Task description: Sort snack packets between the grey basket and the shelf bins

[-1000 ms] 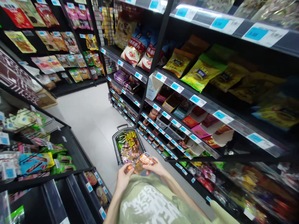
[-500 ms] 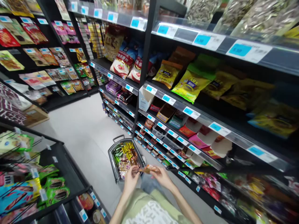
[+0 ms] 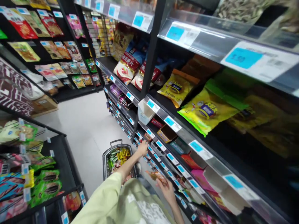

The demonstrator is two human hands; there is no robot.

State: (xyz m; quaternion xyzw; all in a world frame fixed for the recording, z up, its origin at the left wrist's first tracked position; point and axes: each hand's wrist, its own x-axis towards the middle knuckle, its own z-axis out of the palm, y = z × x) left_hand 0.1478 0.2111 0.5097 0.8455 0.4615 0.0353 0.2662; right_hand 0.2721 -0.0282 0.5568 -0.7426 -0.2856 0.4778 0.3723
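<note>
My left hand (image 3: 142, 148) is stretched forward to the edge of a lower shelf, beside its price tags. Its fingers look bent, but their tips are too small and partly hidden, so I cannot tell what they touch. In my right hand (image 3: 164, 185), closer to my body, is a small orange-brown snack packet (image 3: 155, 175), gripped at one end. On the floor below my left arm stands a dark shopping basket (image 3: 105, 158) with many small packets (image 3: 121, 154) in yellow, green and brown. My left forearm covers part of it.
Shelving runs along my right, with yellow snack bags (image 3: 205, 109), red-and-white bags (image 3: 127, 67) and open display boxes (image 3: 167, 133). A low rack (image 3: 63, 161) with green packets stands on the left. Pale floor (image 3: 84, 124) lies between; a cardboard box (image 3: 44, 104) is at the far left.
My left hand has left the packet and moved forward to the shelf. My right hand keeps the packet and has moved slightly right and down. The view has shifted closer to the right-hand shelves.
</note>
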